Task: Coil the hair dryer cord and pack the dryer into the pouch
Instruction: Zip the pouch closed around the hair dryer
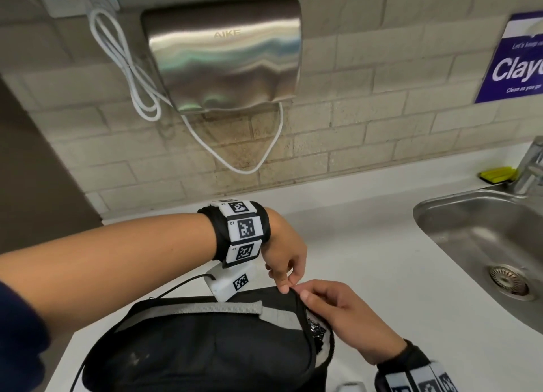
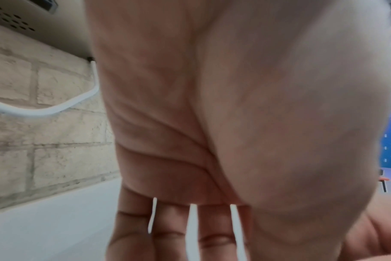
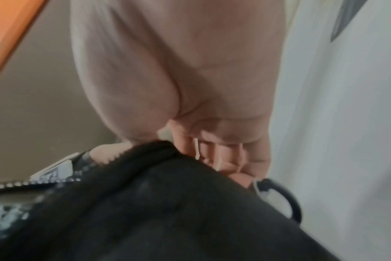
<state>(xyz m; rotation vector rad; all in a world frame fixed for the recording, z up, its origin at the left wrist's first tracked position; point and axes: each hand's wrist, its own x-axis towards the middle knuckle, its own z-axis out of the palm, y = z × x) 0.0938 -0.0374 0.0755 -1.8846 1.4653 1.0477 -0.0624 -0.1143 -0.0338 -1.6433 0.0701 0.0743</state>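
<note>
Black fabric fills the lower middle of the head view: the pouch [image 1: 199,350] lies on the white worktop [image 1: 367,244], bulging, with a grey webbing strip [image 1: 205,308] across its upper side and zipper teeth [image 1: 317,330] showing along its right edge. The hair dryer itself is not visible in any view; from the bulge it is probably already inside, though that is a judgement.

Both hands meet at the pouch's upper right corner. The left hand [image 1: 286,258] reaches in from the left of the frame and comes down from above, thumb and forefinger pinching the fabric rim at that corner. The right hand [image 1: 343,312] comes up from the lower right, fingers curled on the same edge just beside the left fingertips; in the right wrist view its fingers [image 3: 212,155] fold over the black cloth, next to a dark ring [image 3: 288,203] that may be a zipper pull, but blur leaves that unsure.

The pouch's long axis runs from lower left to upper right of the frame, and the open zipper line drops from the pinched corner down the right edge, toward the right wrist. So the right hand is the nearer 1 for working that edge, while the left anchors the corner.

A steel sink [image 1: 484,244] sits at right, and a wall hand dryer [image 1: 223,53] with a looped white cable [image 1: 141,83] hangs in the upper middle.
</note>
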